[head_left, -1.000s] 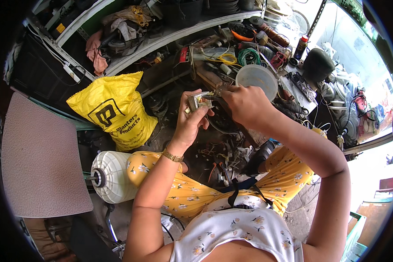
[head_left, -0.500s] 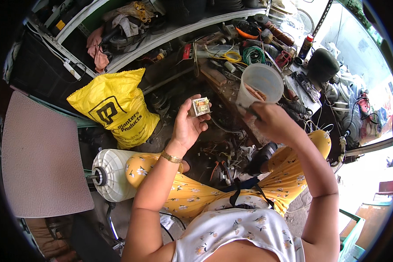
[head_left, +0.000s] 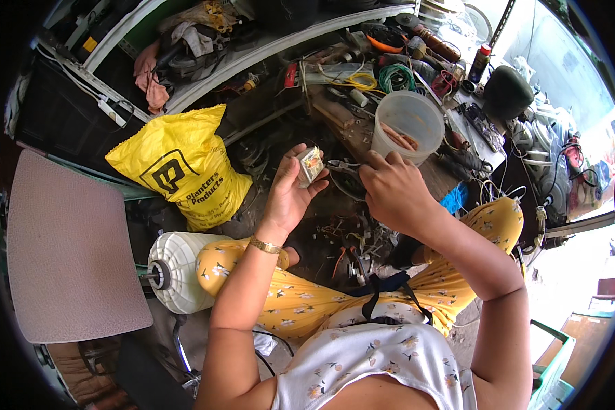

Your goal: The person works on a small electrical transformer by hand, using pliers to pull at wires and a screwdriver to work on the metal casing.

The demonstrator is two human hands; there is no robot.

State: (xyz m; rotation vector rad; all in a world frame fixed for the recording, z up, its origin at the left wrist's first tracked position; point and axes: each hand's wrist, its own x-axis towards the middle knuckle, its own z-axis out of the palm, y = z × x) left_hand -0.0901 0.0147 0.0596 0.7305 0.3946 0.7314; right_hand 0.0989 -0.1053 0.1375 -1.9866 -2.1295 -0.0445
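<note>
The left hand [head_left: 288, 186] holds a small transformer-like block [head_left: 311, 167] between thumb and fingers, its metal side and yellow-orange inner part turned up and toward the right, in front of the person and above the littered floor. The right hand [head_left: 397, 188] is closed around a pair of pliers [head_left: 343, 166], palm down, with the handles mostly hidden under the fingers; the metal nose points left and lies just beside the block, and whether the two touch I cannot tell. A gold-coloured wristwatch [head_left: 265, 244] circles the left wrist. Just beyond the right hand stands a translucent plastic bucket [head_left: 389, 109] with copper-coloured strips [head_left: 398, 137] lying inside it. Farther off, a yellow wire coil [head_left: 362, 82] and a green wire coil [head_left: 396, 78] lie side by side among tools and scrap, and a spray can [head_left: 480, 63] with a red cap stands to their right. On the left, a large yellow sack [head_left: 198, 178] with black print leans a little, and nearer, a white ribbed plastic drum [head_left: 184, 273] lies beside the left knee. A textured chair panel [head_left: 82, 246] fills the far left side. Below the hands, yellow floral trousers [head_left: 293, 301] cover the person's spread legs, and an orange-handled tool [head_left: 338, 262] lies on the floor between them.
</note>
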